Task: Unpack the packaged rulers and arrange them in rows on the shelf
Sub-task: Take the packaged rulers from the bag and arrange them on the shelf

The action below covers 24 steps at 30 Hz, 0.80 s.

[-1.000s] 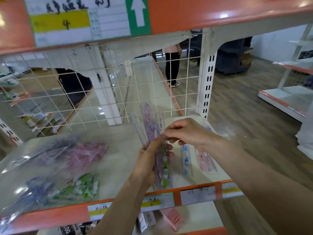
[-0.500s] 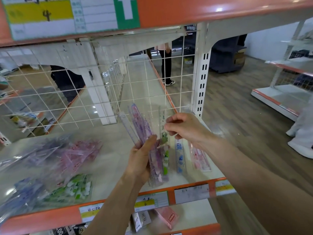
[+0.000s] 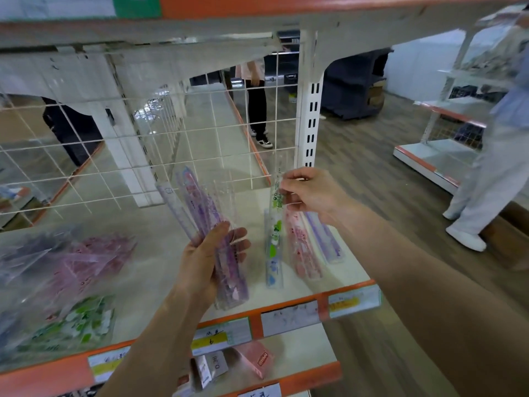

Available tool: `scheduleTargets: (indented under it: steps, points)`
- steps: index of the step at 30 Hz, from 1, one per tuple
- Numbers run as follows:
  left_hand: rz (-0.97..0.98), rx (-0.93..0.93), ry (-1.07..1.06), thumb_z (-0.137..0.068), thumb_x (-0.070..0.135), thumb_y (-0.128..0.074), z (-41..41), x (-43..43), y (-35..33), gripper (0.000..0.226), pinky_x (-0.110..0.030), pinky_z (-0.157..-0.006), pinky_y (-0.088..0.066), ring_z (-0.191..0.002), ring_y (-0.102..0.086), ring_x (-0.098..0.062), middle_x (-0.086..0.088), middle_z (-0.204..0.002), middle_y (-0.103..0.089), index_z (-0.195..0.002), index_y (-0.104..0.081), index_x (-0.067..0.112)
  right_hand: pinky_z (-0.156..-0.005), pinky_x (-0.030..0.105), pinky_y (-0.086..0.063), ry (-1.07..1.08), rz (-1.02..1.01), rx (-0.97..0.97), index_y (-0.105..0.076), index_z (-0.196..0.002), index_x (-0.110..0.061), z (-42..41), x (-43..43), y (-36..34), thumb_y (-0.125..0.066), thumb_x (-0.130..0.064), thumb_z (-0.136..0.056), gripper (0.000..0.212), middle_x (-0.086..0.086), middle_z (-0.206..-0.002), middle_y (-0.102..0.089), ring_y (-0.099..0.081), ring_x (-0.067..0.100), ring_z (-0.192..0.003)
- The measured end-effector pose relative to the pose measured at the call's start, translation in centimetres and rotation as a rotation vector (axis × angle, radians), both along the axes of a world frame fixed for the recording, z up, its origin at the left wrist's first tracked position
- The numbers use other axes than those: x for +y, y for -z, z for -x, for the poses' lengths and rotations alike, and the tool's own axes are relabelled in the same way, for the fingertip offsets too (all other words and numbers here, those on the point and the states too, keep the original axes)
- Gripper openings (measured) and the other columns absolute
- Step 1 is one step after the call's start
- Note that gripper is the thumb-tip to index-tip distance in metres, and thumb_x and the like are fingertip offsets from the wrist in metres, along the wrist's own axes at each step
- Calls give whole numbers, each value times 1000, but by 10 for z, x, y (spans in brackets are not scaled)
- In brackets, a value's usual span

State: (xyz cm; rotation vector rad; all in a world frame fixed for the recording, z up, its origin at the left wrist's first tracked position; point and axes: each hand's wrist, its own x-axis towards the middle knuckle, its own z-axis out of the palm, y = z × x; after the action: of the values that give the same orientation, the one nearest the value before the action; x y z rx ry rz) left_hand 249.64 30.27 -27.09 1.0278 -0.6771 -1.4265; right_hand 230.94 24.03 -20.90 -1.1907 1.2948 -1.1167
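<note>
shelf [image 3: 160,247] | left: bagged rulers [image 3: 71,270] | right, side by side: blue ruler [image 3: 272,275], pink ruler [image 3: 303,247], purple ruler [image 3: 326,239]

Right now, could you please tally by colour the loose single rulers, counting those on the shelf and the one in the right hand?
green ruler, pinched by the right hand: 1
blue ruler, on the shelf: 1
pink ruler, on the shelf: 1
purple ruler, on the shelf: 1
Total: 4
The pack of rulers gripped in the left hand is not counted.
</note>
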Motion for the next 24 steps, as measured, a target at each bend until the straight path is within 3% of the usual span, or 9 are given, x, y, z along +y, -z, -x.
scheduleTargets:
  steps: [5, 8, 13, 15, 18, 21, 24]
  points:
    - [-18, 3, -36, -91, 16, -58, -1, -1, -2, 9, -34, -65, -52, -66, -69, -21, -10, -81, -73, -88, -66, 12, -50, 26, -54, -3, -45, 99, -60, -95, -9, -2, -3, 10, -62, 3, -86, 14, 12, -76, -64, -61, 14, -51]
    - [-41, 71, -87, -92, 15, -58, -6, -1, -4, 7, -28, -60, -54, -65, -70, -20, -8, -78, -72, -90, -63, 11, -53, 25, -56, -90, -73, 177, -61, -102, -5, -22, -2, 19, -63, 1, -86, 18, 14, -81, -66, -64, 16, -58]
    - [-67, 68, -123, -90, 16, -61, -11, 6, -4, 9, -28, -52, -56, -63, -70, -23, -9, -74, -69, -87, -66, 9, -62, 30, -60, -161, -93, 393, -62, -90, -3, -53, -8, 34, -62, -1, -86, 5, 16, -86, -67, -67, 21, -66]
    - [-62, 50, -118, -90, 16, -61, -12, 8, -4, 9, -29, -54, -57, -64, -70, -23, -10, -75, -69, -88, -67, 9, -75, 37, -59, -173, -68, 596, -63, -93, -1, -56, -12, 38, -64, -7, -86, 10, 14, -88, -69, -68, 25, -77]
    - [-53, 44, -116, -90, 15, -60, -13, 10, -5, 8, -28, -52, -56, -63, -70, -23, -9, -73, -69, -88, -66, 9, -80, 33, -50, -176, 52, 1017, -60, -108, -7, -51, 0, 25, -61, -16, -87, 23, 8, -103, -64, -61, 27, -97]
    - [-47, 41, -114, -90, 15, -60, -13, 10, -5, 10, -27, -52, -56, -61, -70, -22, -8, -70, -69, -85, -66, 9, -74, 32, -41, -233, 219, 1341, -54, -86, -11, -44, 26, 13, -53, -15, -90, 6, 4, -89, -58, -57, 27, -92]
    - [-46, 21, -110, -90, 15, -60, -12, 12, -6, 12, -27, -53, -55, -61, -69, -22, -7, -67, -69, -82, -66, 8, -89, 42, -35, -358, 204, 1487, -43, -76, -13, -46, 51, 23, -46, -29, -94, 25, 4, -90, -49, -50, 26, -100]
